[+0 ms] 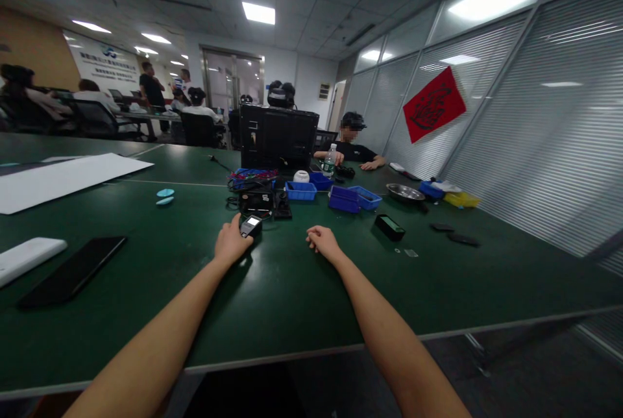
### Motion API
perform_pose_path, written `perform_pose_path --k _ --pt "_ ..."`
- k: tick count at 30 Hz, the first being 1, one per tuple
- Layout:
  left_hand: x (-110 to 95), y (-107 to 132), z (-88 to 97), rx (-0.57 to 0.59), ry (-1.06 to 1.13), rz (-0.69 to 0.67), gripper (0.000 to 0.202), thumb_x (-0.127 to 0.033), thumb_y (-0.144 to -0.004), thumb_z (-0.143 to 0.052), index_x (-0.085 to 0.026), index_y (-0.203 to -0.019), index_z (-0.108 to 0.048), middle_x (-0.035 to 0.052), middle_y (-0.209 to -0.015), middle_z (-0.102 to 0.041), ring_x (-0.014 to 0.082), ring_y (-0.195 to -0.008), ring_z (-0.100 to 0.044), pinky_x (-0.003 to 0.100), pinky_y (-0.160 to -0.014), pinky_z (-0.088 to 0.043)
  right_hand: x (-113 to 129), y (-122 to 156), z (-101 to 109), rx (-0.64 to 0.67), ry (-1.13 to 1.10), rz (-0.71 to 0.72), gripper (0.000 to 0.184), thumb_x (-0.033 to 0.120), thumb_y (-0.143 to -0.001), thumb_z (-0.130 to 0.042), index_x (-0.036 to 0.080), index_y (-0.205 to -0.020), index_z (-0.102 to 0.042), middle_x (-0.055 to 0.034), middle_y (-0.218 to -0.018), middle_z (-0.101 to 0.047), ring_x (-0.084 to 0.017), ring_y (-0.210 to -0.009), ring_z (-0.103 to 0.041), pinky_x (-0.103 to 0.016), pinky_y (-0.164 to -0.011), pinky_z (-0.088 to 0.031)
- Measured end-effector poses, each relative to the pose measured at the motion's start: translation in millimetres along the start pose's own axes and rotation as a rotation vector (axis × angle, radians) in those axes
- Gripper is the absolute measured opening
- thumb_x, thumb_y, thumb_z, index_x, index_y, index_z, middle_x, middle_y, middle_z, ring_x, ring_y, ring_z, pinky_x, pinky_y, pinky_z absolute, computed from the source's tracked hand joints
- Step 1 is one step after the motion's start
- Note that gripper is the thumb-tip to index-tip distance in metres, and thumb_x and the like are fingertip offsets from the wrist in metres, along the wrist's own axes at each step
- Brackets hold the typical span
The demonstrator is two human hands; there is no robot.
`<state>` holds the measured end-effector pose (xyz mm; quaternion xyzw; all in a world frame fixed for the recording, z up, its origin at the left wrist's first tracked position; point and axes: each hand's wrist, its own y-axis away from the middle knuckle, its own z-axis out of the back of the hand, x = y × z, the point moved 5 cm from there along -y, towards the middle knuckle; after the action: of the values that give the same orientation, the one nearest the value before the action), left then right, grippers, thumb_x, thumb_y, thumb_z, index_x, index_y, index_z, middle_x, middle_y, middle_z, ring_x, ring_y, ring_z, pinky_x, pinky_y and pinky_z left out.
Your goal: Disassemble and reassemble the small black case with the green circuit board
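Note:
My left hand (pixel 230 243) rests on the green table (pixel 272 301) with its fingers wrapped round a small black device with a lit screen (pixel 251 226). My right hand (pixel 322 241) lies on the table a little to the right, fingers loosely curled with nothing in them. Just beyond both hands sits a cluster of black electronic gear (pixel 263 202) with coloured cables (pixel 253 176). A black rectangular case (pixel 389 227) lies to the right of my right hand.
Blue bins (pixel 300 191) (pixel 353 198), a metal bowl (pixel 405 193), a water bottle (pixel 329 161) and a black monitor back (pixel 277 137) stand further off. A dark tablet (pixel 73 270), white pad (pixel 26 258) and white sheet (pixel 63 179) lie left. A seated person (pixel 354 145) is across the table; other people sit far left.

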<state>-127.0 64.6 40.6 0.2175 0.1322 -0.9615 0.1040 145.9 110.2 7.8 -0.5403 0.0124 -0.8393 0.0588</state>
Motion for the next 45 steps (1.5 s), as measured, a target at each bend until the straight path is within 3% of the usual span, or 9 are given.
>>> perform_pose_path --k 7,14,18,29,41,45 --pt "46 -4 26.5 -0.092 -0.055 0.111 0.073 -0.039 -0.068 -0.05 -0.014 -0.132 -0.028 0.0164 -0.112 -0.049 0.0293 -0.103 -0.051 0.036 -0.084 -0.04 -2 -2 -1 0.029 0.02 0.003 0.015 0.01 -0.073 -0.046 0.013 -0.082 -0.057 -0.0023 -0.068 -0.061 -0.006 -0.044 -0.051 -0.013 -0.032 -0.036" --pt "103 -12 52.5 -0.245 0.009 0.343 0.065 -0.043 -0.066 -0.053 -0.008 -0.12 -0.042 0.0185 -0.112 -0.051 0.0309 -0.104 -0.05 0.038 -0.083 -0.041 -1 -1 -1 0.038 0.053 0.008 0.015 0.011 -0.072 -0.046 0.013 -0.082 -0.058 -0.0027 -0.068 -0.062 -0.006 -0.044 -0.051 -0.013 -0.033 -0.036" --pt "122 -17 61.1 -0.353 0.045 0.478 0.06 -0.043 -0.066 -0.055 -0.008 -0.114 -0.046 0.0187 -0.111 -0.052 0.0319 -0.104 -0.049 0.04 -0.084 -0.04 -1 -1 0 0.052 0.051 0.009 0.015 0.012 -0.073 -0.047 0.012 -0.082 -0.058 -0.0027 -0.068 -0.062 -0.005 -0.046 -0.052 -0.012 -0.034 -0.036" --pt "124 -16 60.6 -0.4 0.05 0.498 0.075 -0.048 -0.064 -0.056 -0.008 -0.124 -0.035 0.0199 -0.117 -0.048 0.033 -0.109 -0.046 0.042 -0.09 -0.037 -5 -2 0 0.076 0.067 0.024 0.015 0.014 -0.073 -0.048 0.012 -0.083 -0.058 -0.0026 -0.069 -0.061 -0.006 -0.047 -0.052 -0.013 -0.035 -0.037" --pt "117 -12 64.5 -0.353 0.077 0.51 0.074 -0.044 -0.064 -0.055 -0.011 -0.126 -0.034 0.0199 -0.117 -0.046 0.0342 -0.109 -0.044 0.043 -0.088 -0.036 0 1 2 0.098 0.077 0.015 0.015 0.014 -0.073 -0.048 0.012 -0.084 -0.058 -0.0032 -0.071 -0.061 -0.006 -0.048 -0.052 -0.013 -0.035 -0.037" --pt "111 -11 60.3 -0.286 0.082 0.497 0.074 -0.047 -0.062 -0.055 -0.014 -0.126 -0.036 0.0186 -0.116 -0.045 0.0346 -0.109 -0.044 0.043 -0.086 -0.037 0 1 1 0.104 0.072 0.033 0.015 0.015 -0.074 -0.048 0.012 -0.084 -0.058 -0.0032 -0.071 -0.061 -0.006 -0.048 -0.052 -0.014 -0.035 -0.037"
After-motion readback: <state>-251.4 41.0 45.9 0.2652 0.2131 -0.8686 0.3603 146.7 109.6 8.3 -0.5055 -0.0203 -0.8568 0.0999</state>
